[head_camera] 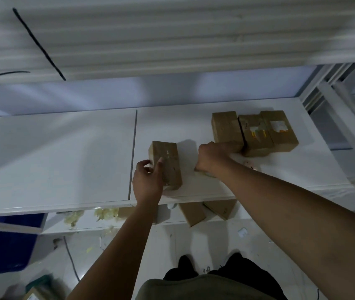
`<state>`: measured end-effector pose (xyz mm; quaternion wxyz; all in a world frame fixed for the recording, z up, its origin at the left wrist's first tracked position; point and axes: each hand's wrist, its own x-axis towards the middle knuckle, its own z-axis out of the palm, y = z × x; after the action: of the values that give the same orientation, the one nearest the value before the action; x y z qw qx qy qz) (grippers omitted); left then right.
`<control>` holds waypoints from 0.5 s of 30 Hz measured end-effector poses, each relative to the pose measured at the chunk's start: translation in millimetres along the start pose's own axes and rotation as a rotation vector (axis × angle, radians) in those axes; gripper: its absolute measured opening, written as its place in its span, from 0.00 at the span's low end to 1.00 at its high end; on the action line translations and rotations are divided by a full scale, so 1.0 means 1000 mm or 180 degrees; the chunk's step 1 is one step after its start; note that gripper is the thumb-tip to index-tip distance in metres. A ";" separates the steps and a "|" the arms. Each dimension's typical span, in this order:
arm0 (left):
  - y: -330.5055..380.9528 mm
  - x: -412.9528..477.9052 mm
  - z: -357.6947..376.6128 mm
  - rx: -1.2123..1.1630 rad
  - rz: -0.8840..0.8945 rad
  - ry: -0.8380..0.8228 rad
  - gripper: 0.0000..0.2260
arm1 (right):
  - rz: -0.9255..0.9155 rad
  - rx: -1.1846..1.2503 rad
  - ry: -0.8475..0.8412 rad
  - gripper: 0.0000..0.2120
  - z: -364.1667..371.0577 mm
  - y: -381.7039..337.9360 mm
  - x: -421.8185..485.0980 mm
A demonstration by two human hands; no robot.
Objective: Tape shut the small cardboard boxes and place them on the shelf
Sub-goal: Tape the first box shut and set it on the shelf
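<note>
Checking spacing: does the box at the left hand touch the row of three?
No: bare shelf separates that box from the row of three.

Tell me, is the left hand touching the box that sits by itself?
Touching. The head view shows the left hand with its thumb on the lone box.
</note>
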<state>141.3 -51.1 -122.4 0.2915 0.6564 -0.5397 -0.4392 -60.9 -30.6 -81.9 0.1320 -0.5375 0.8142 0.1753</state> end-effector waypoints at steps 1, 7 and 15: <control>0.001 0.002 0.000 0.0030 -0.0004 -0.0054 0.28 | 0.0006 0.0011 -0.0069 0.16 0.000 -0.004 0.001; 0.000 0.010 -0.002 0.0178 0.0012 -0.0264 0.30 | -0.0156 0.0581 0.0144 0.22 0.000 0.007 -0.001; -0.008 0.013 -0.003 0.0234 0.0053 -0.0520 0.31 | -0.0180 0.2884 0.2617 0.16 0.044 0.120 -0.046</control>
<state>148.0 -62.1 -131.8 0.2258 0.6241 -0.5829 -0.4687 -152.4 69.4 -86.0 0.0271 -0.4730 0.7775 -0.4137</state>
